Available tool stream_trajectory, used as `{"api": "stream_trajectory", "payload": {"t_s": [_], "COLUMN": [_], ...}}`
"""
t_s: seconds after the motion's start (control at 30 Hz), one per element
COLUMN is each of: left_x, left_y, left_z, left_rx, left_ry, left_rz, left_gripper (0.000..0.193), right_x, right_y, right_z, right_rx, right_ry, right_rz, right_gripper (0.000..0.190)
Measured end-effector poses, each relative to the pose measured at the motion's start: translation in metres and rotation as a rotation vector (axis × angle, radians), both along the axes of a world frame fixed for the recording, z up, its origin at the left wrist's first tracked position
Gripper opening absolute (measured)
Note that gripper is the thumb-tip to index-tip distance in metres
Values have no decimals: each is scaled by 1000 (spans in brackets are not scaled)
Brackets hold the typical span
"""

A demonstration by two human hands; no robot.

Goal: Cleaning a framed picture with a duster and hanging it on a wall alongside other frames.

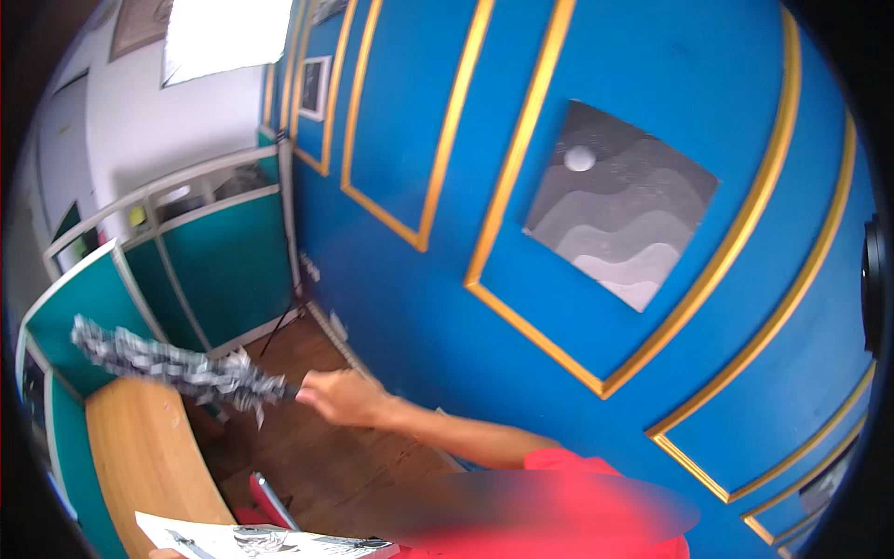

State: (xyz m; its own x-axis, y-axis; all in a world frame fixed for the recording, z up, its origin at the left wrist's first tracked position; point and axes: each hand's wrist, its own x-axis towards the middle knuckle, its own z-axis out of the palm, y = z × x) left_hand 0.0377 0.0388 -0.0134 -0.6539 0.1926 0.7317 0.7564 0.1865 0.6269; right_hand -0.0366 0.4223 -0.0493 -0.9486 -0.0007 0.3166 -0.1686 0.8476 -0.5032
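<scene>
My right hand (pixel 343 397) is closed around the dark handle of a grey-and-white duster (pixel 185 370). The duster's shaggy head is blurred and points left, above the wooden desk top (pixel 143 447) and in front of a teal partition (pixel 91 314). At the bottom edge, a white picture panel (pixel 279 541) with grey and black artwork is partly cut off. Fingers of my left hand (pixel 165 553) show at its lower left corner, gripping it; the rest of that hand is out of view.
A blue wall (pixel 447 328) with gold moulding (pixel 538 339) runs along the right. On it hangs a tilted grey wave-pattern picture (pixel 621 209). Teal partitions (pixel 223 265) enclose the far corner. Below are brown flooring (pixel 314 447) and a red-and-grey chair (pixel 272 502).
</scene>
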Motion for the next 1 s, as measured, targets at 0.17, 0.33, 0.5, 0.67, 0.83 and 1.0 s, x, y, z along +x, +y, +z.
{"api": "stream_trajectory", "payload": {"t_s": [0.17, 0.33, 0.5, 0.67, 0.83, 1.0], "left_x": [-39, -78, -97, -96, -94, -88], "left_y": [57, 103, 146, 186, 208, 225], "left_z": [22, 9, 15, 13, 12, 4], "left_rx": [79, 204, 161, 200, 225, 218], "left_ry": [44, 154, 213, 117, 102, -1], "left_rz": [-195, -344, -475, -510, -587, -621], "left_gripper": [39, 33, 37, 44, 48, 49], "right_x": [92, 236, 335, 384, 385, 390], "right_y": [120, 201, 214, 233, 239, 258], "right_z": [158, 277, 354, 400, 465, 491], "right_rx": [428, 906, 1267, 1411, 1275, 1317], "right_ry": [453, 742, 669, 560, 710, 605], "right_rz": [-469, -827, -1197, -1363, -1502, -1302], "right_gripper": [25, 25, 19, 18, 20, 19]}}
